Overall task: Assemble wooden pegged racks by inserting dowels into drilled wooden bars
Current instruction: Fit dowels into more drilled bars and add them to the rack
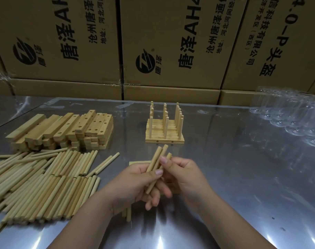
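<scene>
My left hand (135, 184) grips a small bunch of wooden dowels (155, 162) that point up and away. My right hand (185, 177) meets it from the right, its thumb and fingers pinching one of the same dowels. Under my hands lies a wooden bar (137, 163), mostly hidden. A large heap of loose dowels (45, 182) covers the table at the left. Behind the heap is a stack of drilled wooden bars (63, 130). A group of finished pegged racks (164, 128) stands upright beyond my hands.
The work surface is a shiny metal table (243, 177). Clear plastic packaging (293, 119) lies at the far right. Printed cardboard boxes (171, 42) form a wall along the table's back edge.
</scene>
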